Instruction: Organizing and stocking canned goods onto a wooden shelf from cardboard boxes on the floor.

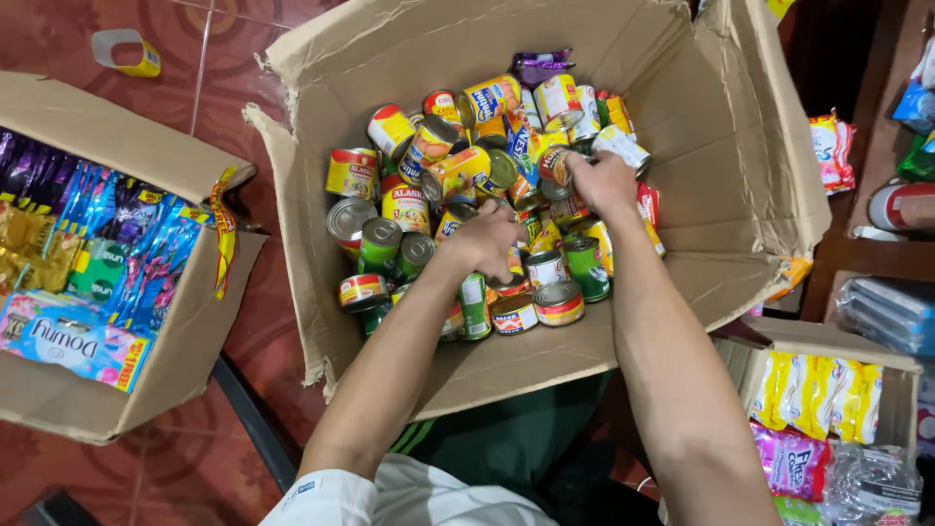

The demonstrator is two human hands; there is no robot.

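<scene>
While curled among cans point(467, 185), both hands' fingers point(506, 222), grip contents unclear.

Three open cardboard boxes show: a big box point(740, 166) heaped with several dozen tin cans point(458, 175), too many to count exactly, and two sachet boxes point(185, 351) point(828, 341). Two hands point(487, 239) point(604, 180) reach in. One tape roll point(127, 54) lies on the floor.

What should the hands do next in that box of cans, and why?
Probably lift the right hand straight up with the can its fingers already close on; the left hand rests on other cans, and the big cardboard box is open above.
</scene>
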